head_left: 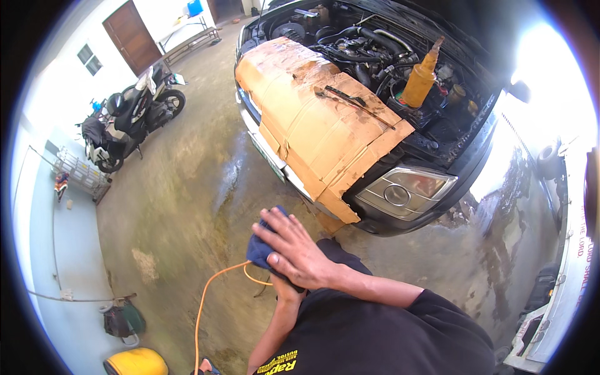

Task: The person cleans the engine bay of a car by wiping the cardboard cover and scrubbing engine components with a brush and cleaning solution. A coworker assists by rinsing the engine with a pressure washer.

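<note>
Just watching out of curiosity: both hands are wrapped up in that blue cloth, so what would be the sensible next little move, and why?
Probably to keep rubbing the blue cloth between the palms. The right hand lies flat over it, the left hand is mostly hidden beneath, and both are well short of the open-hooded car with cardboard draped over its front.

Soft blue cloth point(261, 245); stained matt cardboard point(319, 119); glossy glass headlight point(406, 190); rough damp concrete floor point(181, 187)

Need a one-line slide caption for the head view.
Right hand presses a blue cloth onto the hidden left hand, in front of an open-hooded car with cardboard draped over its front.
</note>
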The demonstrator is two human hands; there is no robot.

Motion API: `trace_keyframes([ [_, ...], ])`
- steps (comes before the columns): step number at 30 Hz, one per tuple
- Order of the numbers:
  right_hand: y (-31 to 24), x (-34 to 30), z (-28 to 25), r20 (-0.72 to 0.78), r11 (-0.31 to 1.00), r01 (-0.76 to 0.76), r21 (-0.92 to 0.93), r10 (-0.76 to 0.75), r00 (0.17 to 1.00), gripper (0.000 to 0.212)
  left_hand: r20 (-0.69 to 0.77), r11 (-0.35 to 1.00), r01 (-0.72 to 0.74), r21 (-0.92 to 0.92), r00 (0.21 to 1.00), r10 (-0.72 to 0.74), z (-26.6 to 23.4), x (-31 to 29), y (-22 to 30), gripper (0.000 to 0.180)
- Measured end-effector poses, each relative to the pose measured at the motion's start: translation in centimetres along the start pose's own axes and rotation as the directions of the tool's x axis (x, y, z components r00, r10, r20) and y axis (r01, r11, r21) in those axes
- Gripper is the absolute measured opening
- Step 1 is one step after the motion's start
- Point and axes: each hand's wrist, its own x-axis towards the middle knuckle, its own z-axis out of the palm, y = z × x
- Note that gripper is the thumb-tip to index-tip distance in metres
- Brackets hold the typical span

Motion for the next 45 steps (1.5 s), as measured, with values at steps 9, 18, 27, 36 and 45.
trace_keyframes([
  [9, 5.2, 7.3, 2.8, 0.116, 0.982, 0.168, 0.083, -0.177, 0.977, 0.059, 0.196, 0.984, -0.061, -0.165, 0.976, 0.094, -9.0, 12.2, 0.8, 0.08],
  [18, 18.3, 20.6, 0.0, -0.156, 0.995, 0.034, 0.091, -0.02, 0.988, 0.031, -0.026, 0.986, -0.166, -0.009, 0.986, 0.166, -3.1, 28.8, 5.2, 0.05],
  [27, 31.7, 28.5, -8.0, -0.756, 0.954, -0.294, -0.063, 0.147, 0.638, 0.023, 0.079, 0.91, -0.306, 0.281, 0.952, 0.296, -1.1, 47.9, 11.1, 0.047],
  [36, 36.1, 26.5, -10.1, -0.825, 0.885, -0.416, -0.208, 0.07, 0.561, 0.033, 0.118, 0.934, -0.335, 0.128, 0.94, 0.321, 3.3, 57.3, 8.7, 0.036],
  [45, 38.1, 30.1, -9.2, -0.894, 0.822, -0.514, -0.243, 0.015, 0.448, 0.028, 0.528, 0.64, -0.671, 0.374, 0.721, 0.448, 9.8, 69.4, 2.6, 0.062],
])
